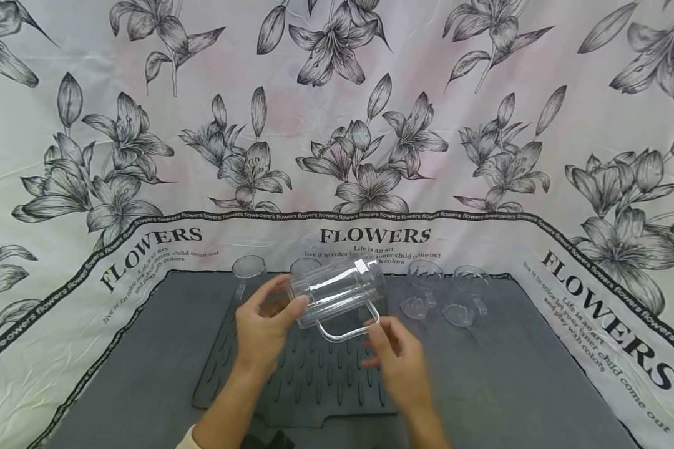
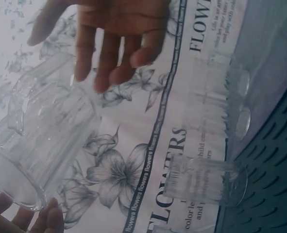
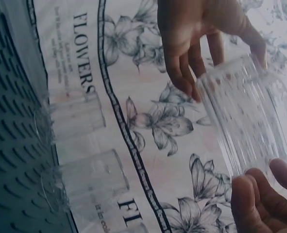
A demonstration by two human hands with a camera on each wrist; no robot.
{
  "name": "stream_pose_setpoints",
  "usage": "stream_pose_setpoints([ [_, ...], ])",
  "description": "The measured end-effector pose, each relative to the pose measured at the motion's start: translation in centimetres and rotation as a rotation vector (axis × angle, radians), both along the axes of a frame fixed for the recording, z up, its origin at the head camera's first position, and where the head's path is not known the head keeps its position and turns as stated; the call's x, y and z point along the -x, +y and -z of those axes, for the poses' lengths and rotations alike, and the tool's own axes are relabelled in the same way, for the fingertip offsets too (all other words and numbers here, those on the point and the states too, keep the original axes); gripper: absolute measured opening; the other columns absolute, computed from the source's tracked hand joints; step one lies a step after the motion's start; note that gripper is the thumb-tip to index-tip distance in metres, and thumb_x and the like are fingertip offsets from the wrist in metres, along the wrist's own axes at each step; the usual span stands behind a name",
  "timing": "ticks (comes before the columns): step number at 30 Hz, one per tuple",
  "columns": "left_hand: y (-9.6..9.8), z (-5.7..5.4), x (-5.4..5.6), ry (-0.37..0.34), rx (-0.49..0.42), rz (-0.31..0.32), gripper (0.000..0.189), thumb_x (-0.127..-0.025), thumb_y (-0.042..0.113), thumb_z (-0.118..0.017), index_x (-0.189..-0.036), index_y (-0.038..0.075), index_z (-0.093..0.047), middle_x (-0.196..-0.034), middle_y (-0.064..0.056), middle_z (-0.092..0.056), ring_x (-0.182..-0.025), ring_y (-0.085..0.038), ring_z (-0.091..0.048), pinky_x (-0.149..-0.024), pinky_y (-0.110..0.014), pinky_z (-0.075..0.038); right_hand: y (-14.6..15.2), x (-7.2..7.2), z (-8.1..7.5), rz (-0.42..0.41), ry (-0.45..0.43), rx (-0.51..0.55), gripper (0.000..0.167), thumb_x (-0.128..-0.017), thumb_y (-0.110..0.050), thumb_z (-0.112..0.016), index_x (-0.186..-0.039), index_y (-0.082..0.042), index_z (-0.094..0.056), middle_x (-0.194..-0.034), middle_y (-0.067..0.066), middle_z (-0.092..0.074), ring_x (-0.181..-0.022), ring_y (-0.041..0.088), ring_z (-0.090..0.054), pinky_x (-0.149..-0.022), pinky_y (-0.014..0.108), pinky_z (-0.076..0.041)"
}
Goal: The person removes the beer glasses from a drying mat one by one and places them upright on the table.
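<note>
A clear glass mug (image 1: 342, 290) is held tilted on its side above the table, its handle (image 1: 337, 340) toward the person. My left hand (image 1: 266, 318) grips its left end, thumb on the near side and fingers behind. My right hand (image 1: 399, 355) is beside the lower right of the handle, thumb and fingertips close to it. In the left wrist view, the right hand (image 2: 121, 43) has its fingers loosely spread, the mug (image 2: 56, 126) outside its palm. The right wrist view shows the mug's ribbed wall (image 3: 250, 116) with the right fingertips (image 3: 245, 189) at its lower end.
A dark ridged drying mat (image 1: 314, 380) lies on the grey table (image 1: 517, 386). Several other clear mugs stand along the back, including one at the left (image 1: 249, 268) and two at the right (image 1: 424, 287). A flower-printed cloth (image 1: 292, 112) hangs behind and at the sides.
</note>
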State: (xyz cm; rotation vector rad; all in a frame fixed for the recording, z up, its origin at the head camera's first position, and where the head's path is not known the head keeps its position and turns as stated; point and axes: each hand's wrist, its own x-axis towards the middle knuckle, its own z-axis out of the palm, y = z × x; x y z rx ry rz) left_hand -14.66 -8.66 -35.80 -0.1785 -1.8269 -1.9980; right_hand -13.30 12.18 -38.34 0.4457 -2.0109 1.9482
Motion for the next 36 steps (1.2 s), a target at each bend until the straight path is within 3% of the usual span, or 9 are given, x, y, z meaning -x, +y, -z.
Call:
stream_pose_setpoints([
  [3, 0.3, 0.5, 0.0, 0.025, -0.056, 0.049, 0.049, -0.083, -0.002, -0.073, -0.129, -0.002, -0.056, -0.119, -0.016, -0.049, -0.095, -0.026, -0.063, -0.075, -0.027, -0.053, -0.3, -0.1, -0.1, -0.079, -0.002, 0.072, 0.017, -0.101, -0.010, -0.051, -0.100, 0.006, -0.060, -0.093, 0.018, -0.061, -0.080, 0.029, -0.063, -0.056, 0.043, -0.057],
  [11, 0.6, 1.7, -0.2, 0.059, -0.142, 0.242, 0.057, -0.082, -0.012, -0.068, -0.133, -0.013, -0.044, -0.120, -0.020, -0.047, -0.103, -0.026, -0.062, -0.084, -0.032, -0.053, 0.2, -0.3, -0.7, -0.132, 0.024, 0.232, 0.020, -0.102, -0.004, -0.046, -0.100, 0.013, -0.055, -0.093, 0.024, -0.059, -0.080, 0.024, -0.060, -0.059, 0.042, -0.058],
  [21, 0.2, 2.9, -0.1, 0.065, -0.129, 0.415, 0.070, -0.079, -0.010, -0.074, -0.139, -0.012, -0.038, -0.132, -0.034, -0.044, -0.120, -0.041, -0.051, -0.090, -0.039, -0.050, 1.0, -0.1, -0.6, -0.326, 0.097, 0.308, 0.024, -0.104, -0.003, -0.034, -0.105, 0.012, -0.053, -0.096, 0.018, -0.059, -0.088, 0.023, -0.060, -0.067, 0.044, -0.058],
  [26, 0.1, 3.8, 0.0, 0.056, -0.071, 0.439, 0.075, -0.077, -0.009, -0.076, -0.140, -0.014, -0.035, -0.135, -0.031, -0.042, -0.125, -0.037, -0.048, -0.095, -0.039, -0.046, 1.2, -0.3, -0.8, -0.408, 0.052, 0.339, 0.029, -0.107, -0.009, -0.030, -0.105, 0.004, -0.056, -0.097, 0.014, -0.059, -0.087, 0.021, -0.060, -0.073, 0.046, -0.057],
  [32, 0.2, 4.8, 0.4, 0.096, 0.013, 0.441, 0.074, -0.076, -0.010, -0.076, -0.139, -0.013, -0.038, -0.135, -0.027, -0.043, -0.127, -0.034, -0.046, -0.103, -0.038, -0.038, 1.0, -0.7, -1.2, -0.418, 0.009, 0.363, 0.030, -0.107, -0.009, -0.033, -0.100, 0.008, -0.058, -0.095, 0.016, -0.060, -0.089, 0.024, -0.060, -0.076, 0.052, -0.055],
  [36, 0.1, 5.3, 0.6, 0.124, 0.058, 0.446, 0.074, -0.076, -0.010, -0.076, -0.139, -0.012, -0.037, -0.137, -0.025, -0.042, -0.129, -0.032, -0.043, -0.104, -0.037, -0.036, 0.9, -0.9, -1.2, -0.423, -0.004, 0.376, 0.026, -0.104, -0.003, -0.038, -0.096, 0.004, -0.062, -0.093, 0.013, -0.062, -0.089, 0.024, -0.062, -0.077, 0.050, -0.055],
])
